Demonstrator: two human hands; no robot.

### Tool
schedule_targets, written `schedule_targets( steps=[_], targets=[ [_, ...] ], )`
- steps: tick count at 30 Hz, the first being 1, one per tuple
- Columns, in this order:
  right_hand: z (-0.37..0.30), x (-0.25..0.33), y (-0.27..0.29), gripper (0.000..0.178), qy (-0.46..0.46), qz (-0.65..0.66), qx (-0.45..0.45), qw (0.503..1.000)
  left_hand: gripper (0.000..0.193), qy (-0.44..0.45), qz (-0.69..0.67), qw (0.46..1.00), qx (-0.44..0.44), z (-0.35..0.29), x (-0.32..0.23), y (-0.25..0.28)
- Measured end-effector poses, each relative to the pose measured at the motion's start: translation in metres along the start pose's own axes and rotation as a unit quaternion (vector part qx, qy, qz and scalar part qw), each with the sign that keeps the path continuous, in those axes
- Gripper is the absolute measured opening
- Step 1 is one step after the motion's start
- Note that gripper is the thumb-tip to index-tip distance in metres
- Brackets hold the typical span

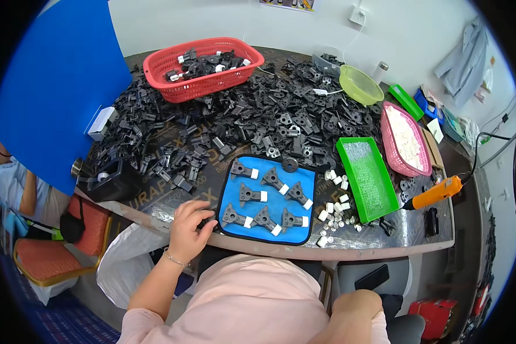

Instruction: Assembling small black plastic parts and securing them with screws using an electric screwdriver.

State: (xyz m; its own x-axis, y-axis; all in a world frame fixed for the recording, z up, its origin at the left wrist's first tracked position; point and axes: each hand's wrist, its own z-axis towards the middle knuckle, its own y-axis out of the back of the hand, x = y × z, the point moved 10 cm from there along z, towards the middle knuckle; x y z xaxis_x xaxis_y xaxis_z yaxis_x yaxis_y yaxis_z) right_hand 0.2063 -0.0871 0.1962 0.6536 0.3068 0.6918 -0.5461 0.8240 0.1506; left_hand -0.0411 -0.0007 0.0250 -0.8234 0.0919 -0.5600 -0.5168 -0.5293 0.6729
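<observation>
My left hand [190,228] rests at the table's front edge, just left of a blue mat [281,222]. Its fingers are bent toward the thumb, and something dark shows between them, too small to make out. Several black plastic parts [251,194], each with a white cap on one end, lie in rough rows on the mat. A black disc [289,165] sits at its far edge. Loose white caps [344,198] are scattered to the right. My right forearm [352,321] shows at the lower edge, but the right hand itself is out of sight.
Heaped black parts [241,114] cover the table's back. Beyond stand a red basket [212,85] and a yellow bowl [361,86]. At right are a green tray [389,198], a pink basket [415,170] and an orange power screwdriver [436,193]. A blue board [63,80] rises at left.
</observation>
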Motion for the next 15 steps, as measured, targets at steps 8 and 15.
schedule_targets(
  steps=[8,15],
  targets=[
    [-0.007,-0.004,0.004,0.047,0.003,-0.022,0.061,0.998,0.015,-0.031,-0.013,0.999,0.001,0.006,-0.01,0.002],
    [0.004,-0.029,0.018,0.057,-0.003,0.03,-0.073,0.997,0.014,-0.036,-0.02,0.999,-0.004,0.007,-0.007,-0.007]
  ],
)
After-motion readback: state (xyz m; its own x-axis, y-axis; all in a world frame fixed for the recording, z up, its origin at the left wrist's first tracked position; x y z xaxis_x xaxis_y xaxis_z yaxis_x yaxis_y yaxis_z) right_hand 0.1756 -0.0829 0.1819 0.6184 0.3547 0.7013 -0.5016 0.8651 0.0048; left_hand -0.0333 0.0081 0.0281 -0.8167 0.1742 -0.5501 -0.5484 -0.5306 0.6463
